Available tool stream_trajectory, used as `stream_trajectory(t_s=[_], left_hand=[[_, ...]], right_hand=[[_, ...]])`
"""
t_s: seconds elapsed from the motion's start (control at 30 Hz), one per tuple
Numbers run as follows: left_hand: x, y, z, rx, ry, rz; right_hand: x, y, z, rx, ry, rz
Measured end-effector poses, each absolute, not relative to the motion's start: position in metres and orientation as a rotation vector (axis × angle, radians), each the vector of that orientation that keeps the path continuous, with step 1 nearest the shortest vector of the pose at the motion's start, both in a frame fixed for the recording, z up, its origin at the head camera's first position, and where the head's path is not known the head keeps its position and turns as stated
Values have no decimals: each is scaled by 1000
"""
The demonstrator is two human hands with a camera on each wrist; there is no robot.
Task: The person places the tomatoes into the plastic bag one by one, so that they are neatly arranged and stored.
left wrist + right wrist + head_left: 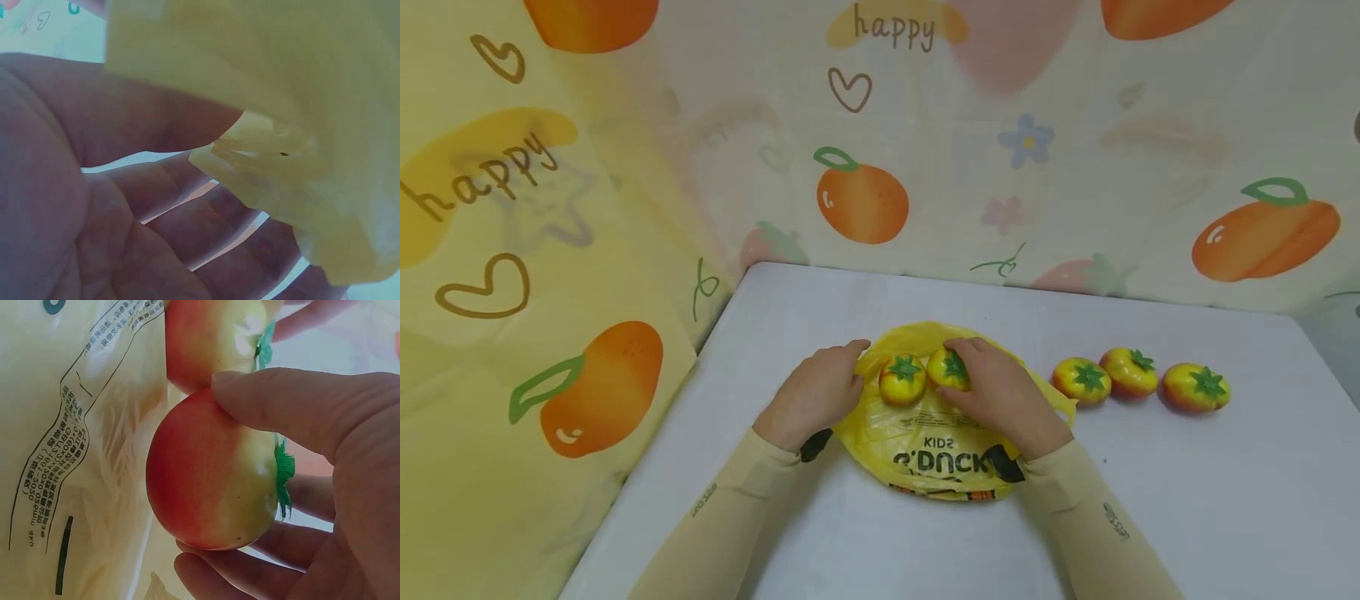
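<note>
A yellow plastic bag (880, 433) with dark printing lies on the table. Two red-and-yellow tomatoes with green star-shaped leaf tops show at the bag's mouth: the left tomato (902, 380) and the right tomato (948, 369). My right hand (1000, 392) grips the right one, thumb on one side and fingers curled on the other, as the right wrist view shows with this tomato (212, 475). At the bag's left edge, my left hand (816, 396) holds the thin plastic (262, 62) between thumb and fingers. Part of the thumb tip is hidden by the bag.
Three more tomatoes stand in a row right of the bag: a near one (1081, 382), a middle one (1129, 372) and an outer one (1197, 387). The white table (1150, 483) meets a fruit-patterned cloth (925, 208) at its back and left.
</note>
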State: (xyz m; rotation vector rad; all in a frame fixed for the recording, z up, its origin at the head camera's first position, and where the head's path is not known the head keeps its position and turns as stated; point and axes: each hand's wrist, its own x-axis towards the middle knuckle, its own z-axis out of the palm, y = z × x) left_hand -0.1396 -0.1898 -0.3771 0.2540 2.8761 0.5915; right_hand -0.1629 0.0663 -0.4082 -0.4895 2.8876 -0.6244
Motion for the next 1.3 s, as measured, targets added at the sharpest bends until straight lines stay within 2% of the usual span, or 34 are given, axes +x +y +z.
stream_trajectory(t_s=[0.8,1.3], left_hand=[[-138,-190,-378,252,2881,597],[-140,-191,-376,251,2878,566]], right_hand=[[-165,66,-419,-471,2876,-622],[-162,72,-405,-475,2854,-616]])
